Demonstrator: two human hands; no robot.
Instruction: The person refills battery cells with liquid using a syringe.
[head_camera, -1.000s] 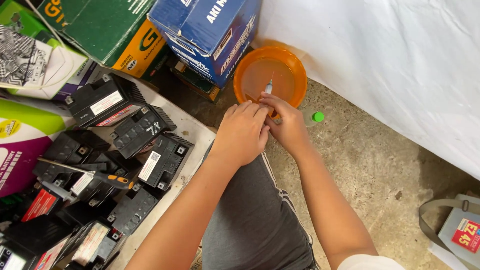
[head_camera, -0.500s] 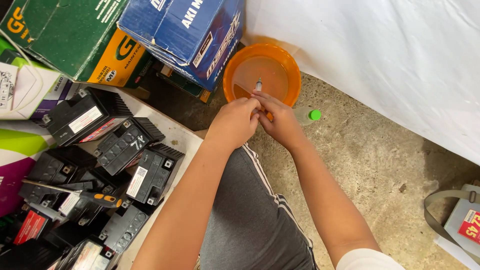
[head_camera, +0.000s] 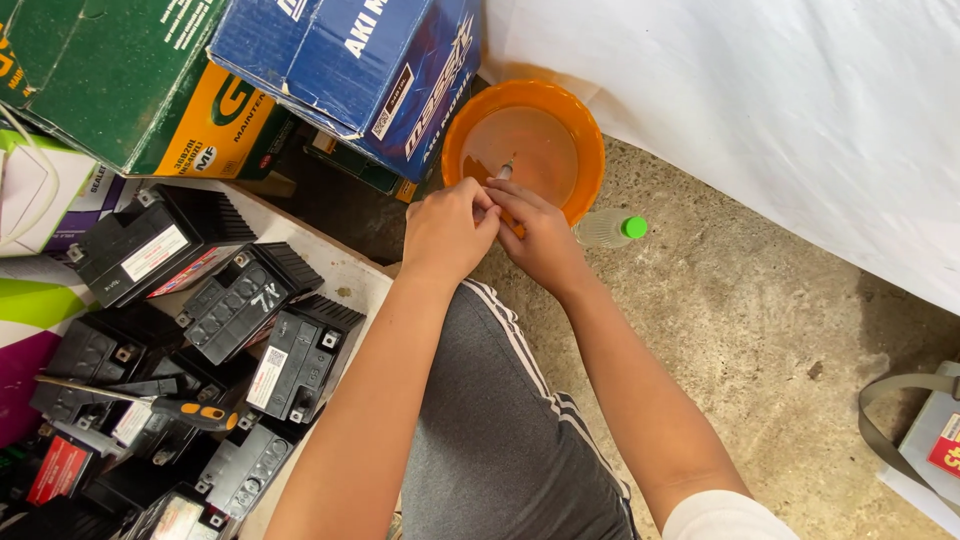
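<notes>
At the upper centre of the frame, both hands meet over the near rim of an orange basin (head_camera: 585, 150) that stands on the concrete floor (head_camera: 760, 330), against a white sheet (head_camera: 760, 110). A small syringe (head_camera: 505, 171) projects from between the fingertips; only its short pale upper end shows, the rest hidden by the fingers. Its long axis runs roughly up the frame, away from the person and out over the amber liquid in the basin. Left hand (head_camera: 445, 232): fingers curled, tips pinched on the syringe from the left. Right hand (head_camera: 540, 235): fingers likewise closed on it from the right, thumb side toward the left hand. The two hands touch at the fingertips and are about equally near the syringe; which one bears the load cannot be told. Whether the tip is in the liquid cannot be told either. Just right of the right hand, touching or nearly touching the basin's outer wall, a clear plastic bottle with a green cap (head_camera: 613, 228) lies on its side, cap toward the right of the frame. Left of the frame: a cluster of black motorcycle-type batteries (head_camera: 240, 300) on a white board, a screwdriver with an orange-and-black handle (head_camera: 190, 413) resting across them. Upper left: stacked green and blue cartons (head_camera: 340, 60). The person's grey trouser leg (head_camera: 500, 430) fills the lower centre.
</notes>
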